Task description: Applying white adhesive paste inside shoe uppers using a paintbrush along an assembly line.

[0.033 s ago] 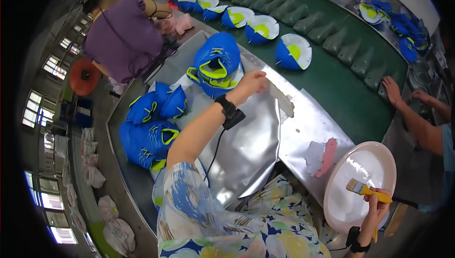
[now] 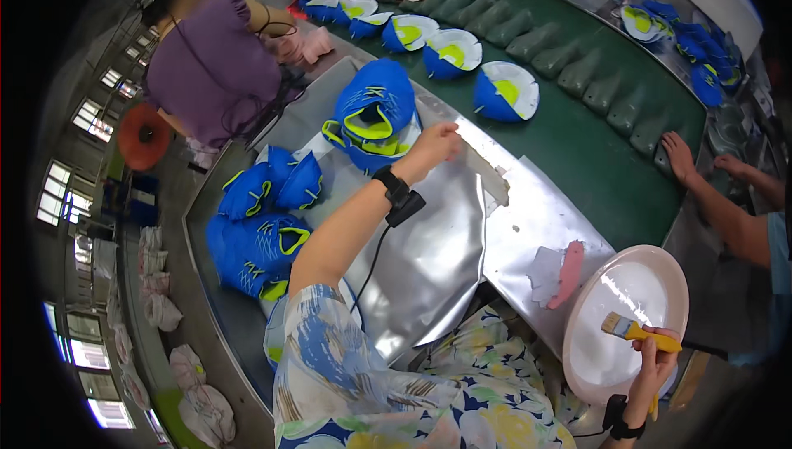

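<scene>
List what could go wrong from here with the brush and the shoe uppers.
1. The right hand holds the brush over the white bowl, which overhangs the metal sheet; a nudge might tip it.
2. The left hand reaches far to the blue uppers; its wrist cable trails over the bench and could snag.
3. A wet brush carried across may drip on the sheet.

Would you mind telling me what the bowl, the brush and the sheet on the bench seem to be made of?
Bowl: probably glossy plastic, pale pink, with a bright glare streak. Brush, held in the right hand: yellow handle, likely plastic, with tan bristles. Sheet: thin, silvery metal or foil, reflective and creased, edges lifting.
</scene>
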{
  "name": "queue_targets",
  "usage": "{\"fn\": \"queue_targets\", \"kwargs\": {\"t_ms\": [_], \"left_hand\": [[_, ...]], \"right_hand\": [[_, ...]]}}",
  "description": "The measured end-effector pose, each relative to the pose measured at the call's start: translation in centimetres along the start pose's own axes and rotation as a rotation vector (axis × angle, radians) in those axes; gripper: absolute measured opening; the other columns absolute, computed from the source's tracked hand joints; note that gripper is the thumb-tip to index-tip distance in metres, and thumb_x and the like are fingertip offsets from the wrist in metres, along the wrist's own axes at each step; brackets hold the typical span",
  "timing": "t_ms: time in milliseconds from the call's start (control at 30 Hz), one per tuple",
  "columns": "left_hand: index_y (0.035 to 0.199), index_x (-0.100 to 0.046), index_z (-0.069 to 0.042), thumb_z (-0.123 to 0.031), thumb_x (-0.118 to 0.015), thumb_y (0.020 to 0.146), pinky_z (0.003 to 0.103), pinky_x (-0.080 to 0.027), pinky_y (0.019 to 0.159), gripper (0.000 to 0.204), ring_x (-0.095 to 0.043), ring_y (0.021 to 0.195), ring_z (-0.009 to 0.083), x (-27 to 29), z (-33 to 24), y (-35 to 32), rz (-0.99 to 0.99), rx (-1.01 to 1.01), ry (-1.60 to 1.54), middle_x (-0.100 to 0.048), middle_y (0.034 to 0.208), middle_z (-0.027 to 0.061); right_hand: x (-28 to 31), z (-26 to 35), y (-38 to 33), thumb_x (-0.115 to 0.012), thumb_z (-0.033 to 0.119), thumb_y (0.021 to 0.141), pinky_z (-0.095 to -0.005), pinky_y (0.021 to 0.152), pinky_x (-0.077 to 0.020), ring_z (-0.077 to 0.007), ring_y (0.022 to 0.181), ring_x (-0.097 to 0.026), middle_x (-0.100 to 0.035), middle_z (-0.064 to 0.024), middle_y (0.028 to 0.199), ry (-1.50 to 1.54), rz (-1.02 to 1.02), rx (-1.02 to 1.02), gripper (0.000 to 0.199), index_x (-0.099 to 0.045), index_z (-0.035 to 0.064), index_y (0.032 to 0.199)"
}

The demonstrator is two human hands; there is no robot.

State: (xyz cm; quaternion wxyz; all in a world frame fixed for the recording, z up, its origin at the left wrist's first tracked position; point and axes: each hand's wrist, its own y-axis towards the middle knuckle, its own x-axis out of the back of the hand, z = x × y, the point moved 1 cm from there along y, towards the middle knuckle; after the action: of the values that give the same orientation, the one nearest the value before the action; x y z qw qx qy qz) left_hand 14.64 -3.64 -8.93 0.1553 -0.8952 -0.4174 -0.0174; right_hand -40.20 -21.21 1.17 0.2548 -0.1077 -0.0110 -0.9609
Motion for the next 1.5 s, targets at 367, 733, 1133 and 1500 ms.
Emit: {"fn": "queue_targets", "kwargs": {"t_ms": [367, 733, 1133, 1500], "left_hand": [[0.139, -0.042, -0.004, -0.037, -0.052, 0.101, 0.039, -0.059, 0.077, 0.052, -0.057, 0.104, 0.0292, 1.7, 0.8, 17.9, -0.501, 0.197, -0.684, -0.048, 0.126, 0.0149], [0.125, -0.052, -0.004, -0.063, -0.070, 0.083, 0.034, -0.055, 0.063, 0.075, -0.062, 0.082, 0.0223, 4.9, 5.0, 29.2, -0.759, 0.299, -0.651, -0.059, 0.107, 0.0123], [0.101, -0.062, -0.001, -0.018, -0.064, 0.091, 0.028, -0.053, 0.064, 0.019, -0.060, 0.078, 0.0183, 1.8, 3.3, 26.9, -0.896, 0.335, -0.486, -0.061, 0.093, 0.0122], [0.118, -0.064, 0.003, -0.043, -0.063, 0.089, 0.044, -0.049, 0.097, 0.054, -0.062, 0.109, 0.0409, -9.1, -1.1, 15.1, 0.325, -0.252, 1.181, -0.064, 0.117, 0.0278]], "right_hand": [[1.7, -1.3, 0.1, -0.061, 0.009, 0.097, -0.0251, 0.077, -0.0515, -0.0148, 0.085, -0.061, -0.061, -0.0116, 0.109, -0.047, -0.058, -0.071, 0.019, -0.052, 0.0011, 0.111], [1.0, -0.5, 3.6, -0.062, 0.013, 0.097, -0.0270, 0.076, -0.0495, -0.0142, 0.080, -0.058, -0.062, -0.0115, 0.106, -0.233, -0.212, -0.213, 0.020, -0.055, 0.0004, 0.110], [-0.2, 2.4, 3.7, -0.068, 0.011, 0.094, -0.0349, 0.086, -0.0557, -0.0239, 0.097, -0.065, -0.064, -0.0174, 0.111, -0.316, -0.209, -0.220, 0.027, -0.058, -0.0041, 0.114], [1.0, 2.4, 1.5, -0.067, 0.009, 0.094, -0.0336, 0.083, -0.0531, -0.0218, 0.090, -0.063, -0.064, -0.0147, 0.104, -0.264, -0.121, -0.055, 0.019, -0.061, -0.0058, 0.105]]}}
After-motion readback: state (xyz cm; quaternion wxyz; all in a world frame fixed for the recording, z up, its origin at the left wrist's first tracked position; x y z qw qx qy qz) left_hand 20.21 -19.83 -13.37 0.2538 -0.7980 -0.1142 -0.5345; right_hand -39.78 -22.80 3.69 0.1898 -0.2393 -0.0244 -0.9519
